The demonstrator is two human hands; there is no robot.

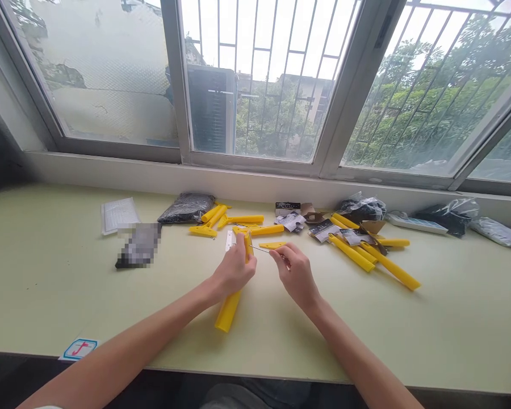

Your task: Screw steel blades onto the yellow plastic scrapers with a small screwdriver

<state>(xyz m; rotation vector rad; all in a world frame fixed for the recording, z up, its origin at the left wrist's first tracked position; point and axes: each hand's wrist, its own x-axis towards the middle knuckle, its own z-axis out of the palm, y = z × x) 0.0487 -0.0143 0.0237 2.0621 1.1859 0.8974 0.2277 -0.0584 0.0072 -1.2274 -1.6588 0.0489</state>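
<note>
My left hand is closed around a yellow plastic scraper, its wide handle end slanting down toward me. The scraper's upper part stands up between my thumb and fingers. In my right hand is a thin metal screwdriver, pinched between thumb and fingers and pointing left. Its tip meets the upper part of the scraper; the screw itself is too small to make out. A white strip with holes shows just behind my left hand. Beyond the screwdriver lies a flat yellow piece.
Yellow handles and heads lie behind my hands, beside a dark plastic bag. On the right are several yellow scrapers with printed cards. Clear packs lie left. The window sill bounds the table's back.
</note>
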